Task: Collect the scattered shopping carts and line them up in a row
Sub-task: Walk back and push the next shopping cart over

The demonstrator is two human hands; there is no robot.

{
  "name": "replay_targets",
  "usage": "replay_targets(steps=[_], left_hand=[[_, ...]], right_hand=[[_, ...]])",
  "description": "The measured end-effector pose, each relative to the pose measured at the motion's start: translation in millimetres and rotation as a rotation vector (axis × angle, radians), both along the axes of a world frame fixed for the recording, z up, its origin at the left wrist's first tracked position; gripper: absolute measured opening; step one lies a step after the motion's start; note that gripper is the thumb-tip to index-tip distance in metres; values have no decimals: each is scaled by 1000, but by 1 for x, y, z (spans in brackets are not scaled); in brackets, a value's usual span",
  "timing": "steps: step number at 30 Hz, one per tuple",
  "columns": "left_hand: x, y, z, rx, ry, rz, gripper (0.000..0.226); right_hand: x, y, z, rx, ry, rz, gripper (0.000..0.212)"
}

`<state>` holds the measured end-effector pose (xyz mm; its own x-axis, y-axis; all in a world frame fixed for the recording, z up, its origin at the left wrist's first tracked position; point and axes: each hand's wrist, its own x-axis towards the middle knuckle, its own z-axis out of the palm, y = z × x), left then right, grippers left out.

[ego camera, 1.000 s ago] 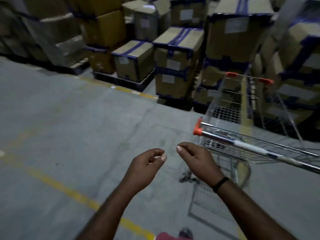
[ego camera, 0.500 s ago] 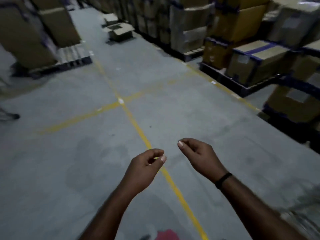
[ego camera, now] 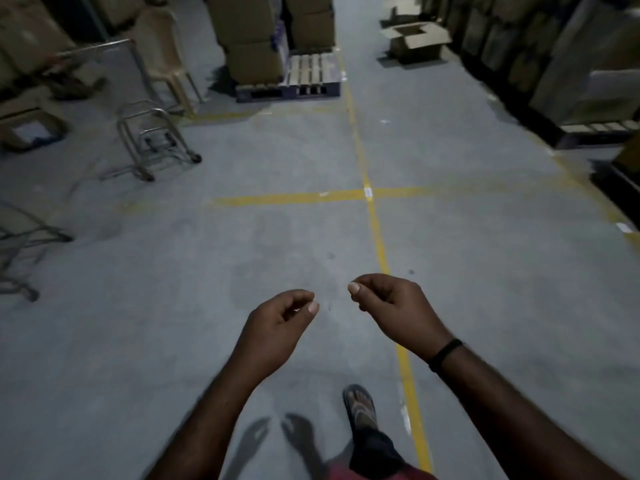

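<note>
My left hand (ego camera: 277, 327) and my right hand (ego camera: 391, 306) hang side by side in front of me over bare grey floor. Their fingers are loosely curled and they hold nothing. A metal shopping cart (ego camera: 154, 147) stands far ahead on the left, blurred, with its wheeled base toward me. The lower frame and a wheel of another cart (ego camera: 24, 251) show at the left edge. Both carts are well beyond my hands' reach.
Yellow floor lines (ego camera: 375, 230) cross ahead of me. A pallet with stacked cartons (ego camera: 287, 74) stands at the far middle, with a plastic chair (ego camera: 166, 53) to its left. An open carton (ego camera: 415, 39) lies at the far right, and stacked boxes (ego camera: 571, 64) line the right side.
The view has swung left, away from the orange-handled cart and the blue-taped cartons, onto an open aisle with two other carts. Both hands keep the same loose pose.
</note>
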<state>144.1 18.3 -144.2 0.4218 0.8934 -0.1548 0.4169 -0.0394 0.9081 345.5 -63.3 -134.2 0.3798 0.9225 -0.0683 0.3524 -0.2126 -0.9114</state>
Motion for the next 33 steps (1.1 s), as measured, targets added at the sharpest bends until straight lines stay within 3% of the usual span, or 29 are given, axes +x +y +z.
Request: replay_targets(steps=[10, 19, 33], left_hand=[[25, 169, 22, 25, -12, 281, 11], [-28, 302, 21, 62, -31, 504, 17], [-143, 619, 38, 114, -11, 459, 22]], right_hand=[[36, 234, 22, 19, -50, 312, 16], [-17, 420, 22, 45, -92, 570, 17], [-137, 725, 35, 79, -93, 549, 17]])
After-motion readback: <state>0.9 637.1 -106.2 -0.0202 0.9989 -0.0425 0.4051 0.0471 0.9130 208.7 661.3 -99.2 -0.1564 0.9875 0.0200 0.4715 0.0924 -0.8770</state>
